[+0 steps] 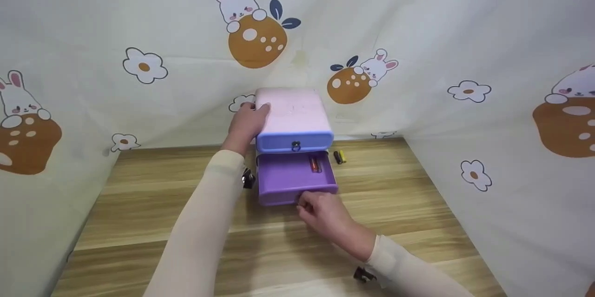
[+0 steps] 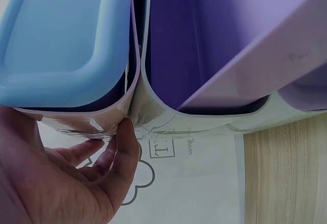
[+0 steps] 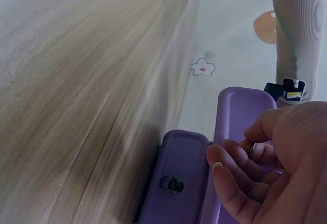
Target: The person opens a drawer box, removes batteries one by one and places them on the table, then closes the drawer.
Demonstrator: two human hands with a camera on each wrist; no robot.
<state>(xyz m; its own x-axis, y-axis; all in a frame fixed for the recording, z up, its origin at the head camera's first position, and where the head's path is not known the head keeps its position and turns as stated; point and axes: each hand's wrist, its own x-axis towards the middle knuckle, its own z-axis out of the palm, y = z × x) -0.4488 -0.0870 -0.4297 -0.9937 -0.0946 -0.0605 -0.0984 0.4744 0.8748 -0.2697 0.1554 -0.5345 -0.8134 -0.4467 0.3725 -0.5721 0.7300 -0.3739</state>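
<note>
Cabinet (image 1: 294,108) and wooden table (image 1: 395,194) sit centred in my head feed, the pink-topped stack placed near the patterned cloth (image 1: 186,32), with its drawers facing the person, which I judge makes their pulls easy to reach. The blue drawer (image 1: 276,142) is closed at the top; below it the purple drawer (image 1: 283,176) stands extended. I see the right hand (image 1: 326,213) at that drawer's front, and my right wrist view shows the ring pull (image 3: 252,150) pinched between thumb and fingers, probably because so small a ring leaves no room for a fuller grasp. The left hand (image 1: 247,122) rests against the side of the upper unit, fingers loosely spread along the wall rather than wrapped around anything; I read that as a brace, since a light stack could slide when its drawer is worked. Two batteries (image 1: 315,165) lie toward the back right of the purple drawer, perhaps kept from rolling away by its walls, whereas a black cylinder (image 1: 337,157) and a yellow cylinder (image 1: 343,156) lie on the table just beside the cabinet.
</note>
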